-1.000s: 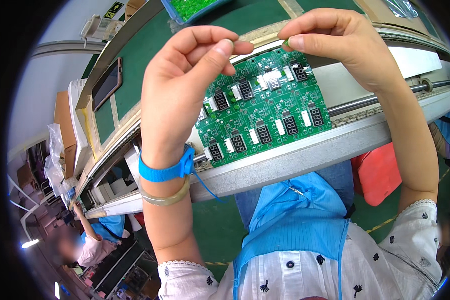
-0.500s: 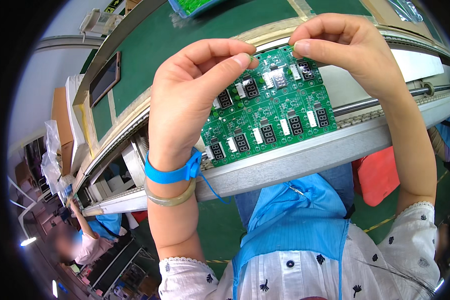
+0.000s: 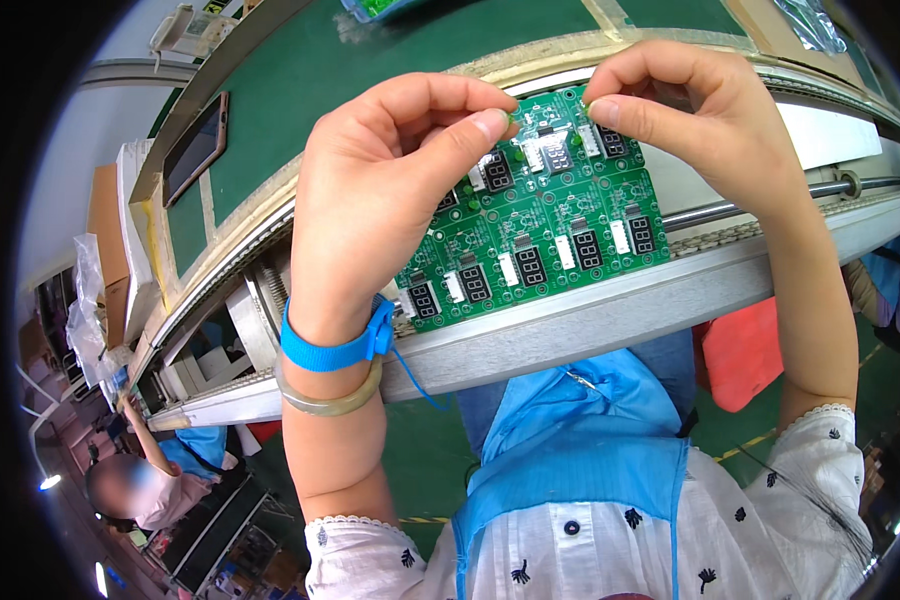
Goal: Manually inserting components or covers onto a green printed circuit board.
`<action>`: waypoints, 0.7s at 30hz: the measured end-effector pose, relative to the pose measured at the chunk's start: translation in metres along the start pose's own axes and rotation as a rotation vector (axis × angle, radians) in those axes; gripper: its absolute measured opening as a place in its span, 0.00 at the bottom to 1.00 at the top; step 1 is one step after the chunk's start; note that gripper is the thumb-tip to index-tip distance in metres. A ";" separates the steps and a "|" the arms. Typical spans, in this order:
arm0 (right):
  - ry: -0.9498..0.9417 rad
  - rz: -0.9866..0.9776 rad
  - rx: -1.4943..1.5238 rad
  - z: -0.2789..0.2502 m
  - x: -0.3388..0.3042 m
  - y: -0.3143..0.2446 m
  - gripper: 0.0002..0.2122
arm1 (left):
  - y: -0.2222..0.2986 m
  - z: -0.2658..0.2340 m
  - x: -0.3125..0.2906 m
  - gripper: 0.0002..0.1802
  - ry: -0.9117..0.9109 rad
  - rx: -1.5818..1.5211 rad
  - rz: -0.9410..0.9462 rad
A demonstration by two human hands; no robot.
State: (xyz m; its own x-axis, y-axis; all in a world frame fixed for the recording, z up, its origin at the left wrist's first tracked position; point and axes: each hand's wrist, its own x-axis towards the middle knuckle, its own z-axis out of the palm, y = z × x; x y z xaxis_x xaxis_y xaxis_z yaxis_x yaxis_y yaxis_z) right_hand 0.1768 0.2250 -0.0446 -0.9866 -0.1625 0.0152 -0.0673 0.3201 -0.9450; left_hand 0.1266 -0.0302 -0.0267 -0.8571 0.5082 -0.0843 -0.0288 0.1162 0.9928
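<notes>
Pinching a small green part (image 3: 511, 121), the left hand (image 3: 372, 175) is keeping its grip together over the upper row of the circuit-board panel (image 3: 560, 205), which is sitting just behind the metal rail (image 3: 570, 341). Further green pieces (image 3: 577, 139) are standing near upper-row displays (image 3: 496, 172), the lower row is showing none I can make out, so populating looks partial. Right hand's (image 3: 700, 118) grip is closed at the panel's upper right, apparently on another, mostly hidden part.
</notes>
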 end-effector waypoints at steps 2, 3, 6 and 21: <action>-0.016 -0.003 -0.041 0.001 -0.001 -0.002 0.06 | -0.001 -0.001 -0.001 0.08 0.011 0.016 0.008; -0.012 -0.059 -0.154 0.002 -0.002 -0.002 0.06 | 0.001 -0.002 -0.001 0.09 0.001 0.090 0.000; 0.016 -0.167 -0.340 0.006 -0.006 -0.003 0.05 | -0.001 -0.006 -0.001 0.09 -0.028 0.148 0.013; -0.002 -0.479 -0.829 0.022 -0.003 -0.020 0.06 | 0.011 -0.003 -0.004 0.08 0.034 0.128 -0.078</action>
State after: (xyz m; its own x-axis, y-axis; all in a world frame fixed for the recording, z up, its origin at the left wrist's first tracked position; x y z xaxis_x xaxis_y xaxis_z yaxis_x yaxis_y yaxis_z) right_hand 0.1843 0.1990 -0.0329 -0.8269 -0.4489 0.3387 -0.5480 0.7784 -0.3062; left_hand 0.1286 -0.0336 -0.0150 -0.8718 0.4644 -0.1558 -0.0321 0.2632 0.9642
